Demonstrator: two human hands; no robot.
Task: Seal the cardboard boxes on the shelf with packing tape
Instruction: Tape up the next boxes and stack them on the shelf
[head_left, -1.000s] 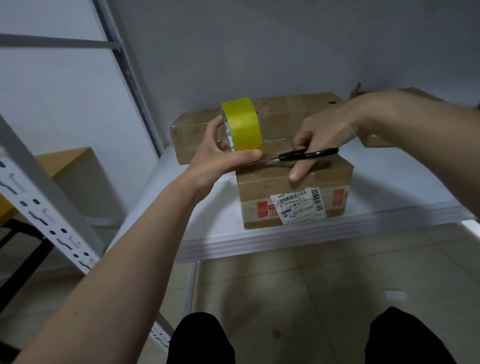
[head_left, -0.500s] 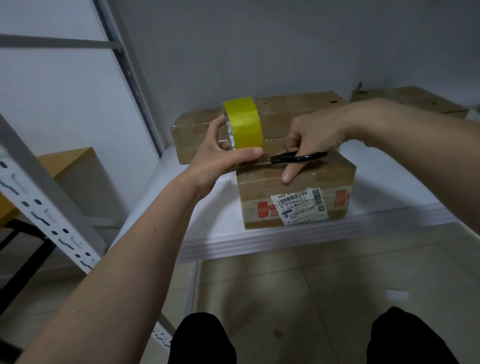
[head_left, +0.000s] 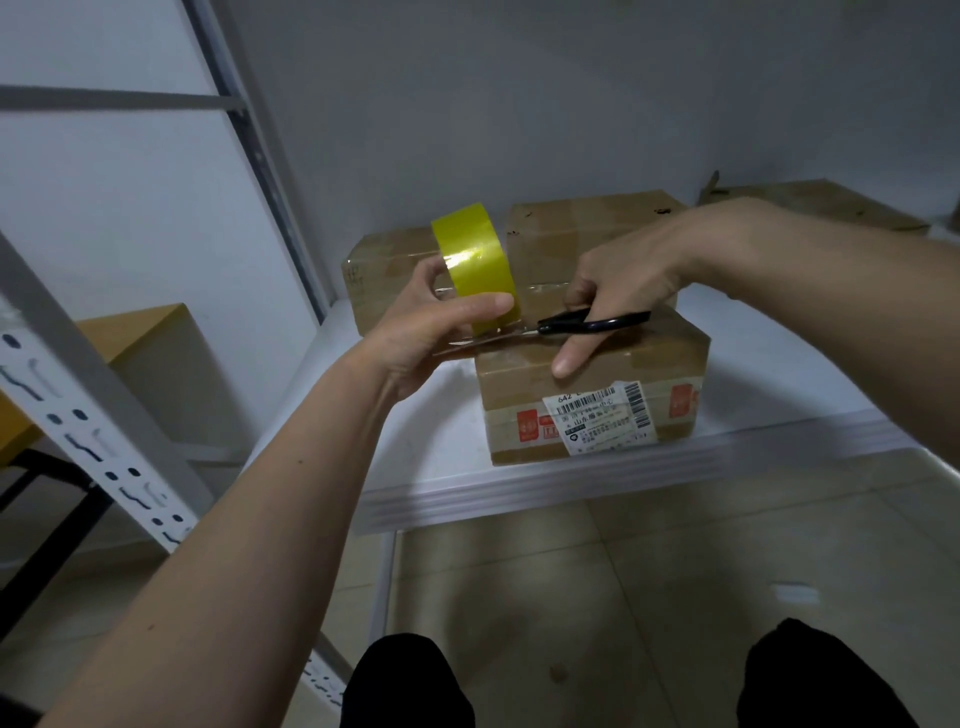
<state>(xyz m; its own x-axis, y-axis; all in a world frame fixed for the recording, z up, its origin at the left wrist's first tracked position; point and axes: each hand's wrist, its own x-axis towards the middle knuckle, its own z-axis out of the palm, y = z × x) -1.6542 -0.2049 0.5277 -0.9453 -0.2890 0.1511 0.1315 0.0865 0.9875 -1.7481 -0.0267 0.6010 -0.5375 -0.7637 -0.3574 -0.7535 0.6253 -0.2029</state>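
Three cardboard boxes (head_left: 592, 395) on shelf (head_left: 426, 467); left hand (head_left: 415, 332) fingers around one tape roll (head_left: 475, 267), right hand (head_left: 618, 280) fingers through one scissors (head_left: 592, 323).

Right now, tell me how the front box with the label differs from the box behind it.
The front box carries a white barcode label and red stamps; the rear box shows none. The right hand works scissors over the front box; nothing touches the rear box. Both are brown cardboard on the white shelf.
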